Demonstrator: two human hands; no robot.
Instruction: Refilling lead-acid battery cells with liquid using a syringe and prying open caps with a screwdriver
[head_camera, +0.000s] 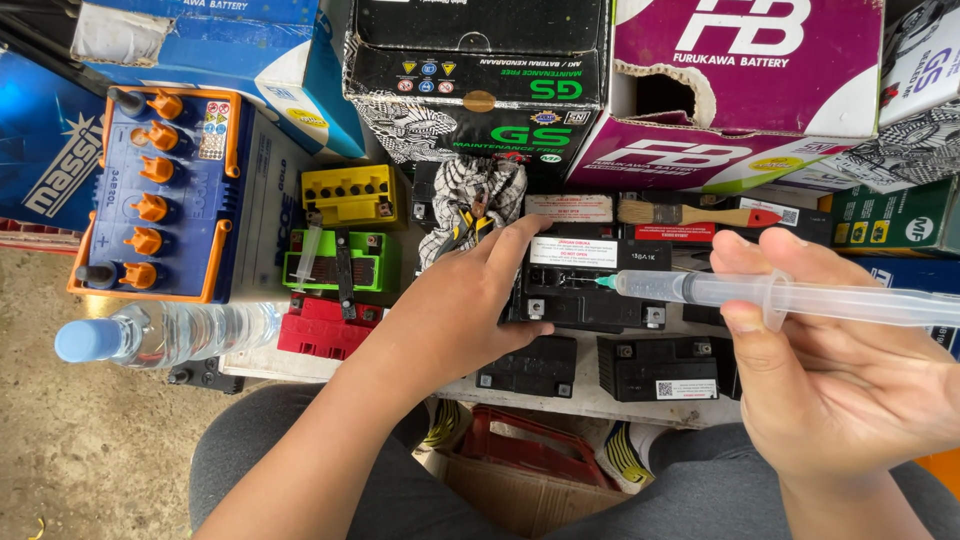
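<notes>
My left hand (462, 305) rests on the left side of a small black battery (590, 290) with white and red labels, gripping its edge. My right hand (835, 370) holds a clear plastic syringe (760, 293) that lies level, its green tip pointing left over the battery's top. The plunger end runs off the right edge of the view.
A big blue battery with orange caps (160, 195), a yellow (348, 195), a green (340, 262) and a red battery (325, 328) lie at left. A water bottle (170, 335) lies on its side. Other things: paintbrush (690, 213), checked cloth with pliers (470, 205), battery boxes (480, 90), more black batteries (655, 368).
</notes>
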